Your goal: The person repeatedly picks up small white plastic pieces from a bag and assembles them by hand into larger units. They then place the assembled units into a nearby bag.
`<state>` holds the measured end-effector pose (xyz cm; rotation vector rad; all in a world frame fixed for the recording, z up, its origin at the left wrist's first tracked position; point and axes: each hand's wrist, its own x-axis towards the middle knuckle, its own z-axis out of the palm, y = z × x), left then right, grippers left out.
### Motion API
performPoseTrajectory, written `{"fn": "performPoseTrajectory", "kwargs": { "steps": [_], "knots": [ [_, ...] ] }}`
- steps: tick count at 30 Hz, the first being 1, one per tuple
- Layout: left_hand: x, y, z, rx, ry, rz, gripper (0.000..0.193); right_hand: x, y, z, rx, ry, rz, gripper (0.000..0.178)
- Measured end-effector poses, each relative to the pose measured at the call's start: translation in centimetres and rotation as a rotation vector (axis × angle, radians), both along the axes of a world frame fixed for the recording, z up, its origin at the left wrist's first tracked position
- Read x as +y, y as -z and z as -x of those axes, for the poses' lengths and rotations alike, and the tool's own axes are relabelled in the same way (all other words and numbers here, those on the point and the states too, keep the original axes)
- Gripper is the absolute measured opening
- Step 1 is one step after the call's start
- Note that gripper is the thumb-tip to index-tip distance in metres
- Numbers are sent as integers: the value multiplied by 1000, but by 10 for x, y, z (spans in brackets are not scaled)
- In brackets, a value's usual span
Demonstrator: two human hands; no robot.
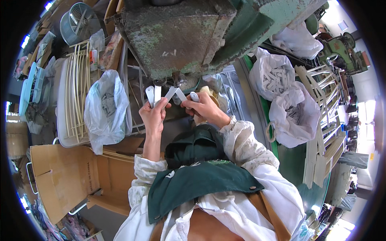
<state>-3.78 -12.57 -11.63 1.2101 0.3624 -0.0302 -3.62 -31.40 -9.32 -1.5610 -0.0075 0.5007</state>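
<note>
My left hand [152, 116] is closed on flat white strips [157, 94] with rounded ends, which stick up above its thumb and fingers. Another white strip [171, 92] slants up from these fingers and meets a strip [181, 94] from the other side, so the two form a peak. That second strip is pinched in my right hand [207, 108], where a short white end [194, 97] with small marks or holes also shows. Both hands are just below the head of a worn green press [173, 44]. Whether the peaked strips are joined cannot be made out.
White bags [277, 60] of small pale strips stand to the right, beside bundles of long slats [315, 152]. At left are a plastic bag [106, 132] of grey pieces, a white tray [61, 108] with thin rods, and an open cardboard box [64, 180]. A fan [79, 24] stands far left.
</note>
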Motion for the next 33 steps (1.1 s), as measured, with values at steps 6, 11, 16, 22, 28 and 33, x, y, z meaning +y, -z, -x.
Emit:
{"fn": "performPoseTrajectory", "kwargs": {
  "steps": [6, 11, 16, 22, 28, 33],
  "knots": [
    [-1, -19, 2, -109, 108, 25, 16, -10, -10, 2, -222, -11, -67, 22],
    [30, -11, 19, -71, 96, -74, 29, -76, -4, 11, -58, 502, -9, 18],
    [11, -7, 25, 66, 358, -46, 25, -287, 35, -8, -285, 730, 916, 30],
    [16, -10, 14, 117, 845, -360, 23, -100, -9, 10, -610, 177, 352, 31],
    [9, -40, 33, 58, 897, -345, 19, -2, 4, 28, -481, -107, 152, 17],
    [26, -20, 64, -184, 510, 172, 65, 14, 9, 43, -21, 164, -146, 20]
  ]
}}
